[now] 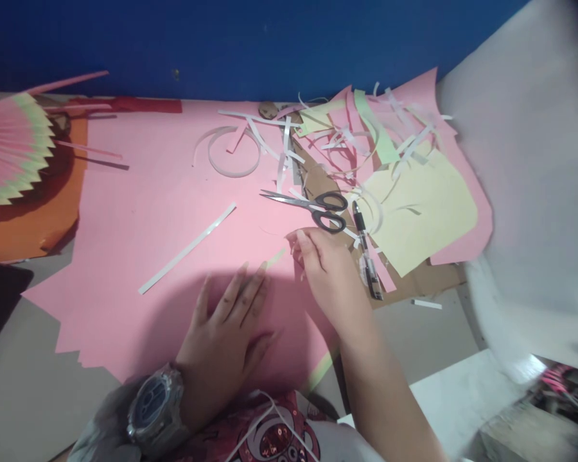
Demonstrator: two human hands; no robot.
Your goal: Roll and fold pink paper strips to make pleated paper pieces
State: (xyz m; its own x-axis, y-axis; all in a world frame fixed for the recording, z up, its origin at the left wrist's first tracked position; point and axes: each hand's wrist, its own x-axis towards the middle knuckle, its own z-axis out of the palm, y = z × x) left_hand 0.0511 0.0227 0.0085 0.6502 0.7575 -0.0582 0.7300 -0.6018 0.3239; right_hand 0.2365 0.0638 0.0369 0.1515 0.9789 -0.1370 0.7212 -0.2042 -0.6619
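My left hand [226,327], a watch [151,401] on its wrist, lies flat with fingers spread on a large pink paper sheet [139,179]. Its fingertips are at the lower end of a short pale green paper strip [276,258]. By the strip's upper end, my right hand [322,263] has its fingers curled together; whatever they may hold is hidden. Scissors [308,203] with black handles lie just beyond that hand. A black pen [367,253] rests to its right, and a white paper strip [187,248] lies farther left.
Paper scraps [347,141] in white, pink and green pile up at the back right, beside a yellow sheet [414,212] on cardboard [424,282]. A rolled paper ring [234,152] lies at the back. A pleated paper fan [14,147] is at left. A blue wall [221,45] stands behind.
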